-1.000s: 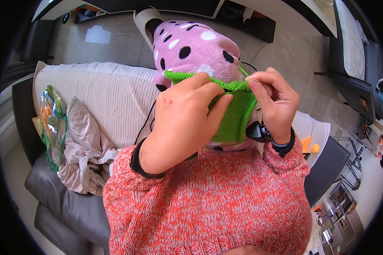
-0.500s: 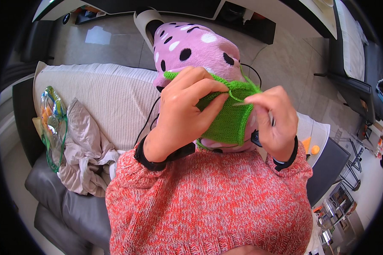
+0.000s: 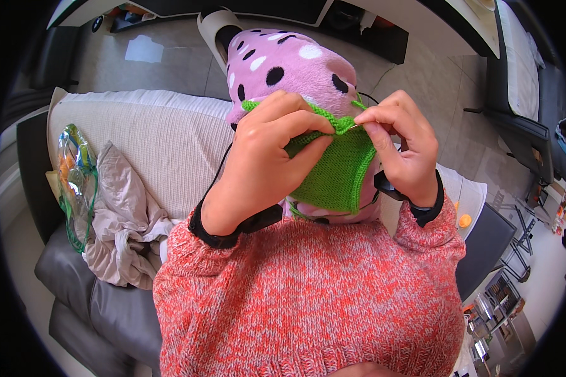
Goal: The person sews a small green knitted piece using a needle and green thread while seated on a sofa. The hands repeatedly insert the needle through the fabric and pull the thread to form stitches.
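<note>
A bright green knitted piece [image 3: 333, 179] lies over the pink spotted fleece on my lap. My left hand [image 3: 261, 147] pinches its upper edge between thumb and fingertips, and the fabric bunches there. At the right end of that edge, my right hand [image 3: 404, 141] is closed on a thin, pale needle [image 3: 356, 126]. The needle's tip meets the green stitches close to my left fingertips; most of its length is hidden by my fingers. A strand of green yarn [image 3: 358, 104] rises just above the right fingertips.
Pink fleece with black and white spots [image 3: 295, 63] covers my legs. To the left, a cream sofa cover [image 3: 151, 119] carries a crumpled beige cloth [image 3: 122, 220] and a clear bag with green trim [image 3: 75, 182]. A small orange object [image 3: 465, 220] sits at the right.
My right hand has moved up and slightly left, bringing the needle to the knitted edge. The yarn loop that hung between my hands no longer shows. My left hand keeps its pinch.
</note>
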A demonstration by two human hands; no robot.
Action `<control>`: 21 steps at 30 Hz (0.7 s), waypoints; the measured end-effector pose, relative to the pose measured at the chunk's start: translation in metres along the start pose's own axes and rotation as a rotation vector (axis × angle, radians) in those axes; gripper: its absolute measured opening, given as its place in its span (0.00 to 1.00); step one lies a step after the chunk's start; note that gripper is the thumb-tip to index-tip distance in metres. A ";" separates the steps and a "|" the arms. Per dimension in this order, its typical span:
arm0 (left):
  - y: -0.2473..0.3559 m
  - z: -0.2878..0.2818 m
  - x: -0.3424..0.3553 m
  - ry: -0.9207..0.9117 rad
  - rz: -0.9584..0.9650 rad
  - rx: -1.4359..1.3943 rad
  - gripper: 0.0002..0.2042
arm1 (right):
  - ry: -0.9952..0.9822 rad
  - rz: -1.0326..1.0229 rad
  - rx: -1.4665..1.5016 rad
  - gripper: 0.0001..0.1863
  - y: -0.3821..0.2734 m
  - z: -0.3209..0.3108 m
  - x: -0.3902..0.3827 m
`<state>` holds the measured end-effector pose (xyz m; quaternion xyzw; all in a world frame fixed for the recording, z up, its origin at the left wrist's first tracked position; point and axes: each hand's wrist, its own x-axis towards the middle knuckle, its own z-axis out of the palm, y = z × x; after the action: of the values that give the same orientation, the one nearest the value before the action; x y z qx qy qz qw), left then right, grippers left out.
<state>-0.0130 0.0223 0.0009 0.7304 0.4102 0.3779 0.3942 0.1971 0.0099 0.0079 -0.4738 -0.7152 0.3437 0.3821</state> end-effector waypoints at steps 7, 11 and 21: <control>-0.001 0.000 -0.001 -0.006 -0.007 -0.019 0.09 | -0.069 -0.094 -0.068 0.08 -0.002 -0.004 0.008; -0.003 0.000 0.000 0.003 0.000 -0.035 0.08 | -0.084 -0.121 -0.083 0.08 -0.003 -0.006 0.012; -0.002 -0.002 0.000 -0.017 0.008 -0.023 0.09 | -0.091 -0.165 -0.130 0.12 -0.004 -0.004 0.010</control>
<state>-0.0153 0.0235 0.0003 0.7307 0.3996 0.3777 0.4045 0.1964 0.0191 0.0153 -0.4211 -0.7890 0.2853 0.3447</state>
